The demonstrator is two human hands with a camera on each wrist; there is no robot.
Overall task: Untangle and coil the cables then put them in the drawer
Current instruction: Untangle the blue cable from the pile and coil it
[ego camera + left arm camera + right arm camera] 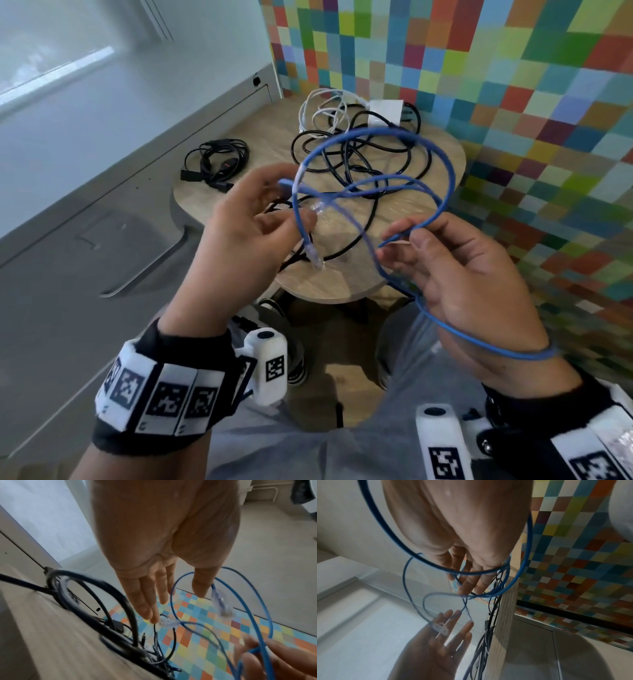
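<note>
A blue network cable (400,176) hangs in loose loops between my hands, above the small wooden table (342,286). My right hand (407,236) pinches a bend of it between thumb and forefinger, and one loop runs round that wrist. My left hand (274,202) is open, its fingers straight beside the cable's two clear plugs (317,257). In the left wrist view the left hand (164,588) has straight fingers and the plugs (169,622) dangle free. In the right wrist view the right hand (471,577) has the blue cable (412,555) looped round it.
A tangle of black cables (359,154) lies on the table, with a white cable and adapter (383,109) at the back. A coiled black cable (219,161) sits at the table's left. A grey cabinet (102,222) stands left, and a chequered wall (531,120) lies right.
</note>
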